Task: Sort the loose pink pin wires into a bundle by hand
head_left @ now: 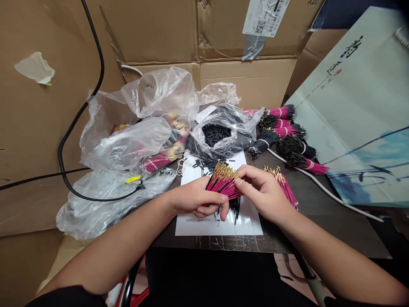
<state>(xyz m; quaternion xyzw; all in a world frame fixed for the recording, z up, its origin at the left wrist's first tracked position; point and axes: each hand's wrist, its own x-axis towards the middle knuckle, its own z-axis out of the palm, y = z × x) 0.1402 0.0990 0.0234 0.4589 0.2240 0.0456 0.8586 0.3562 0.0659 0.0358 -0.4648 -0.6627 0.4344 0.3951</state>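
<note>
"Left side?"

"Left hand (200, 197): fingers curled round pink-and-black wire bundle (223, 185), above white paper (249, 224)."

"Right?"

"Right hand (266, 194): thumb and forefinger narrow at bundle's gold tips (225, 170); can't tell if gripping. Loose pink wires (285, 187) beyond."

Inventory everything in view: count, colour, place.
Held wire bundle: 1, magenta and black, centre
Unheld wires: many, magenta, right
Other bundles: several, magenta or black, both sides
Open bag: 1, clear, rear centre
Short tubes: many, black, centre
Other bags: several, clear, left
Sheet: 1, white, centre
Cables: several, black or white, both sides
Cardboard: several panels, brown, around
Painted panel: 1, pale, right
Table: 1, dark, beneath
Left hand: 1, bare, gripping bundle
Right hand: 1, bare, at bundle
</note>
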